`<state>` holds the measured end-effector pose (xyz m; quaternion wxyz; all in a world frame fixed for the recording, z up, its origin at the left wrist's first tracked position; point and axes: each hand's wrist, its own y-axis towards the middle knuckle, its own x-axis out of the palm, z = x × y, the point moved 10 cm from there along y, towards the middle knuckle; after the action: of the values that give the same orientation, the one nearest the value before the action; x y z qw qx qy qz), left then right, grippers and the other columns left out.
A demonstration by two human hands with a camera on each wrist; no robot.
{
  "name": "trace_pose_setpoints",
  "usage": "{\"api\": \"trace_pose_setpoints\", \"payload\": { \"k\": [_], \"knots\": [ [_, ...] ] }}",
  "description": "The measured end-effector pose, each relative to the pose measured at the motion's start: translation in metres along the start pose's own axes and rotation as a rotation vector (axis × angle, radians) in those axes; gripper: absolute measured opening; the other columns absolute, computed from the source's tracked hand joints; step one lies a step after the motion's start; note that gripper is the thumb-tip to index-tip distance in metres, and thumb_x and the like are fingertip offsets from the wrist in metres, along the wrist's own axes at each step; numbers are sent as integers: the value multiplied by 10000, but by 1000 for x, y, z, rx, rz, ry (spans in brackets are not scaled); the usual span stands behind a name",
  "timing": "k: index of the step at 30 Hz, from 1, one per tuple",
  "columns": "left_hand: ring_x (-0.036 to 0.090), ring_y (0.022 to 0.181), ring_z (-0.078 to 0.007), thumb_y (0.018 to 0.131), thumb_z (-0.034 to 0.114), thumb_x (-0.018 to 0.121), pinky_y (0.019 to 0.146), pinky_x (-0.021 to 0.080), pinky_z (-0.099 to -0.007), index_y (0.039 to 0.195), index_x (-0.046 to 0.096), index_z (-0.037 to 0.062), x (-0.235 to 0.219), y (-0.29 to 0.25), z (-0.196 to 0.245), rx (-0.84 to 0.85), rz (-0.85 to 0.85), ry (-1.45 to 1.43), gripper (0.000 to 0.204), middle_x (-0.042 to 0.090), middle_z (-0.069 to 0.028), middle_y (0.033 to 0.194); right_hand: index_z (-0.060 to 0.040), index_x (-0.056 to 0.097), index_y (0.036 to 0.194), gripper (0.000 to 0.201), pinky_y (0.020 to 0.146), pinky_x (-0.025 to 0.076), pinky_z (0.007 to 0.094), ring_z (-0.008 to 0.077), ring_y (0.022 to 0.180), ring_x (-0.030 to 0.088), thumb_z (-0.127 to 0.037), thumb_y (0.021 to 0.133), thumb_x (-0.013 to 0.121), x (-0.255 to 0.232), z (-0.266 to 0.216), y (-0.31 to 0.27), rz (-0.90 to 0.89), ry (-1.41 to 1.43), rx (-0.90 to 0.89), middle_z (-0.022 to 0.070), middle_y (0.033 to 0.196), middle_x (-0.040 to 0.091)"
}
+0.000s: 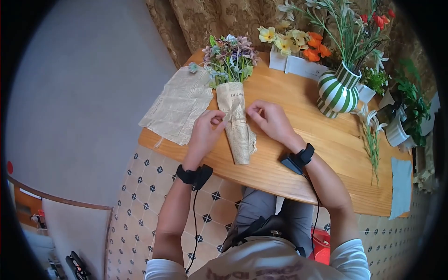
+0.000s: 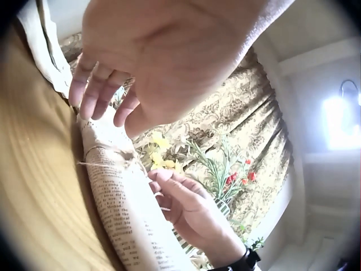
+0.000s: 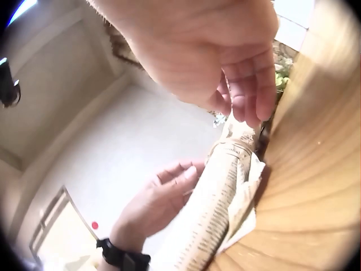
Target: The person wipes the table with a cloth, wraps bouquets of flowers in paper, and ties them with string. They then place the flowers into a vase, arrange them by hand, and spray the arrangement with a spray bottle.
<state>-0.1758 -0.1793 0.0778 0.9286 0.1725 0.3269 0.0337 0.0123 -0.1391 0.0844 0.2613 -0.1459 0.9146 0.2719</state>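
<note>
A bouquet of purple and blue flowers [image 1: 232,53] lies on the table, wrapped in newspaper-print paper [image 1: 240,142]. Twine [image 2: 115,153] circles the wrap about its middle, knotted, with a loose end sticking out. My left hand [image 1: 205,132] is at the left side of the wrap, fingers loosely bent near the twine. On the opposite side, my right hand [image 1: 273,122] hovers beside the paper with thumb and forefinger close together. Nothing shows between the fingers of either hand. A paper corner [image 3: 245,212] flares out along the wrap's right side.
A flat newspaper-print sheet [image 1: 177,105] lies left of the bouquet. To the right stand a green-striped vase [image 1: 338,91] with stems, potted plants [image 1: 396,128], loose white flowers [image 1: 372,140] and a grey-blue cloth [image 1: 401,186]. Yellow and orange flowers [image 1: 296,42] stand at the back.
</note>
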Motion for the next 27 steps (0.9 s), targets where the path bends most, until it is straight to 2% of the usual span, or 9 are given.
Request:
{"api": "trace_pose_setpoints", "payload": {
  "k": [5, 7, 11, 13, 15, 18, 21, 23, 27],
  "knots": [
    [581, 759, -108, 853, 27, 716, 699, 490, -244, 997, 675, -6, 20, 1, 12, 13, -52, 3, 153, 625, -60, 866, -44, 689, 1015, 151, 667, 515, 392, 288, 701, 652, -118, 888, 656, 9, -37, -3, -8, -80, -92, 128, 836, 662],
    [581, 714, -206, 832, 38, 716, 687, 485, -319, 916, 666, -10, 19, 0, 18, 23, -12, -7, 109, 560, -101, 806, -46, 690, 970, 136, 715, 509, 468, 370, 819, 660, -133, 889, 623, 20, -41, -4, -4, -123, -187, 178, 873, 678],
    [590, 726, -214, 833, 50, 716, 685, 484, -329, 911, 664, -12, 24, -1, 20, 46, -9, 1, 112, 569, -107, 816, -29, 680, 948, 134, 736, 502, 484, 391, 845, 651, -121, 890, 602, 21, -31, -1, -19, -87, -173, 199, 897, 676],
    [551, 722, -115, 856, 42, 706, 647, 451, -248, 938, 677, -10, 27, -2, 26, 84, -7, 36, 101, 583, -54, 819, -24, 678, 940, 135, 733, 500, 488, 404, 841, 646, -124, 889, 603, 21, -26, 0, -37, -85, -165, 204, 882, 675],
    [548, 721, -115, 855, 45, 708, 644, 447, -248, 933, 678, -12, 28, -2, 30, 96, 5, 26, 102, 586, -53, 819, -19, 676, 932, 137, 729, 498, 493, 416, 837, 641, -127, 888, 603, 23, -21, 1, -56, -84, -159, 208, 867, 674],
    [544, 719, -114, 853, 48, 711, 641, 442, -246, 927, 677, -15, 28, -2, 34, 105, 19, 14, 103, 591, -52, 820, -7, 667, 927, 161, 673, 503, 445, 339, 732, 665, -157, 914, 609, 26, -1, 3, -51, -42, -97, 156, 753, 669],
    [538, 721, -105, 854, 42, 707, 647, 441, -241, 926, 672, -19, 29, -1, 31, 93, 26, -2, 100, 591, -44, 820, -4, 662, 940, 198, 563, 489, 363, 197, 578, 621, -192, 954, 600, 44, 26, 2, -210, 315, 108, 80, 649, 628],
    [534, 724, -97, 856, 38, 702, 653, 441, -238, 926, 670, -21, 29, 0, 27, 88, 32, -17, 97, 589, -37, 818, -30, 650, 983, 224, 470, 438, 234, 57, 541, 524, -232, 1000, 556, 63, 44, -7, -345, 651, 391, -19, 637, 558],
    [517, 744, -58, 888, 24, 679, 669, 439, -217, 947, 674, 0, 40, 2, 1, -2, -23, -310, 64, 582, 18, 820, -11, 646, 973, 217, 444, 431, 278, 101, 459, 513, -216, 986, 575, 64, 42, -8, -298, 653, 390, 33, 626, 589]
  ]
}}
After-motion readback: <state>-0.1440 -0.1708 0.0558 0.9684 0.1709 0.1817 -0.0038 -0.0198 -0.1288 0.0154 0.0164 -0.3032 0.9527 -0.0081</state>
